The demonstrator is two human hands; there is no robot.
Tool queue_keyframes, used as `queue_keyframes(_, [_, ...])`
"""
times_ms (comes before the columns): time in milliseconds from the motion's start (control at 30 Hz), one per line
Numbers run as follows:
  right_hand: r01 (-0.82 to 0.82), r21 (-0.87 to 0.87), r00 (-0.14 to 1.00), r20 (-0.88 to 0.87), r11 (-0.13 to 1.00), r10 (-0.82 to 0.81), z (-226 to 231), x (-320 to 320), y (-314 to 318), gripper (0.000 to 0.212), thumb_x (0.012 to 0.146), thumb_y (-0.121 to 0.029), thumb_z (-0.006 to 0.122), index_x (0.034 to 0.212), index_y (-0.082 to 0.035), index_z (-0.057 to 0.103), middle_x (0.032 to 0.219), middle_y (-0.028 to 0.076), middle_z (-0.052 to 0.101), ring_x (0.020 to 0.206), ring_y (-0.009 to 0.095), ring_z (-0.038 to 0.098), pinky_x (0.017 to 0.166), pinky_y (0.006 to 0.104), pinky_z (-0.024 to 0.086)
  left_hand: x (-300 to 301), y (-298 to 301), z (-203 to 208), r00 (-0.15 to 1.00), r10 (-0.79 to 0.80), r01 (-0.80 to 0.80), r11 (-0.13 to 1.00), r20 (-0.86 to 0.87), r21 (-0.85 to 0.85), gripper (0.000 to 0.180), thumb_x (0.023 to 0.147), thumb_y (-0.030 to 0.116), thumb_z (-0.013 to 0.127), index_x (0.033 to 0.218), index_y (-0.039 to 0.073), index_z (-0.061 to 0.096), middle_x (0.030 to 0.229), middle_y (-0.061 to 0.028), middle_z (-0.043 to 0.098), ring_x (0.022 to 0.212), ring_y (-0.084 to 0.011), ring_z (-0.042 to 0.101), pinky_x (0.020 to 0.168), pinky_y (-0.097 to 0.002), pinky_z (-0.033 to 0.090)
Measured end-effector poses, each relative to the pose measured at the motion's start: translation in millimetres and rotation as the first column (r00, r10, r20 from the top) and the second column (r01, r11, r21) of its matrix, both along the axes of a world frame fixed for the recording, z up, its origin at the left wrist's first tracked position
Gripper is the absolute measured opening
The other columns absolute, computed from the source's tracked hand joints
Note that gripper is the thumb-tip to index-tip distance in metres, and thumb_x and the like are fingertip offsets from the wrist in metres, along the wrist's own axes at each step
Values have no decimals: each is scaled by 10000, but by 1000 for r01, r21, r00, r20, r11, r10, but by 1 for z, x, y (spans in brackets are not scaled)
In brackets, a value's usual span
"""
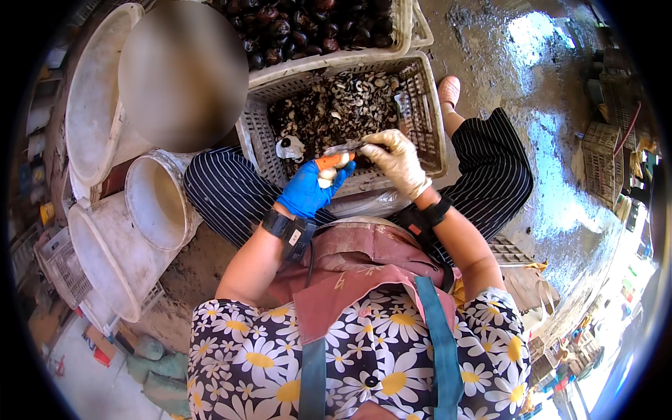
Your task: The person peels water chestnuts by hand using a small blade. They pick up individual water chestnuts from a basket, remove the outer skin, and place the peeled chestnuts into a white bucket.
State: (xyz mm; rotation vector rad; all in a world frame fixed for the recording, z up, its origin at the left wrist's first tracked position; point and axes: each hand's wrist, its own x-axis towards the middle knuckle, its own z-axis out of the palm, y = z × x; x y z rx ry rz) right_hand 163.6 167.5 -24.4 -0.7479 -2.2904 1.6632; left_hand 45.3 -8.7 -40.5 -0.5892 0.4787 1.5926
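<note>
My left hand (308, 189), in a blue glove with an orange cover on a finger, is closed around pale, rounded peeled pieces (326, 179). They look like peeled water chestnuts. My right hand (399, 162), in a cream glove, pinches a small grey knife (341, 148), its blade lying across the top of the left fingers. The knife's handle is mostly hidden by the glove. Both hands are above the near side of a plastic crate (432, 105), which holds dark and white peelings (343, 101). A crumpled white scrap (289, 148) lies on the peelings.
Beyond stands another crate (402, 28) heaped with glossy dark brown water chestnuts (294, 31). White buckets (157, 203) and a large tub (98, 91) stand at my left. Clear plastic (367, 203) lies by my lap. The floor (490, 63) at the right is wet and muddy.
</note>
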Motion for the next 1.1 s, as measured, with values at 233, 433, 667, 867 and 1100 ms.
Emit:
queue_keyframes(233, [-17, -27, 995, -101, 999, 14, 6, 0, -4, 183, 768, -166, 727, 908, -61, 674, 855, 74, 627, 825, 197, 586, 748, 305, 469, 1, 11, 14, 986, -58, 54, 998, -155, -30, 314, 887, 118, 548, 1189, 33, 544, 1050, -103, 613, 776, -150, 606, 573, -180, 496])
queue_keyframes(433, [58, -132, 998, 8, 990, -58, -13, 8, 14, 166, 803, -153, 695, 935, -56, 666, 886, 76, 631, 809, 195, 594, 745, 306, 475, -2, 15, 24, 884, -279, 230, 958, -375, -172, 287, 871, 153, 599, 1144, 73, 571, 1003, -57, 645, 798, -109, 627, 595, -178, 499])
queue_keyframes(667, [28, -109, 995, 102, 994, -17, -14, 8, 20, 208, 816, -176, 684, 976, -45, 656, 859, 87, 622, 824, 194, 583, 765, 306, 461, -5, 10, 22, 815, -291, 208, 954, -501, -217, 347, 860, 149, 615, 1184, 55, 530, 1051, -63, 634, 849, -143, 636, 646, -194, 487])
queue_keyframes(867, [-48, -203, 959, 263, 978, 102, -18, 6, 8, 238, 828, -200, 663, 976, -14, 652, 829, 126, 648, 770, 203, 613, 741, 306, 480, 3, 21, 44, 639, -295, 145, 953, -710, -266, 657, 838, 28, 592, 1410, 129, 286, 1004, -57, 631, 742, -82, 573, 589, -191, 452])
queue_keyframes(1100, [27, -121, 966, 257, 992, 6, -26, 9, 23, 283, 836, -239, 657, 938, 25, 646, 733, 75, 643, 646, 131, 564, 627, 268, 464, -1, 18, 40, 676, -265, 241, 961, -688, -133, 363, 889, 113, 577, 1245, 67, 529, 1065, -31, 623, 870, -66, 573, 743, -196, 474])
